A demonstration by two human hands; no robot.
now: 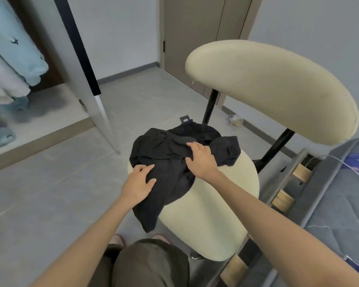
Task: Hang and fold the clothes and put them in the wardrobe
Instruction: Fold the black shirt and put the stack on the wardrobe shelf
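Nearest, the person's knees in dark trousers were at the front edge of a cream chair. A black garment lay crumpled over the left and far part of the seat, one end hanging off the near-left edge. The left hand rested on the near-left side of the garment. Its fingers lay close together and nearly straight on the cloth, with the thumb set apart from them. Just beyond, the right hand lay on the middle of the garment. Its fingers were spread and a little bent, the tips pressing the cloth and the thumb reaching out to the left.

Past the hands rose the chair's padded backrest, and a grey bed stood just right of the chair. On the far left the wardrobe stood open, with pale blue clothes hanging inside. Farthest off was a closed brown door.
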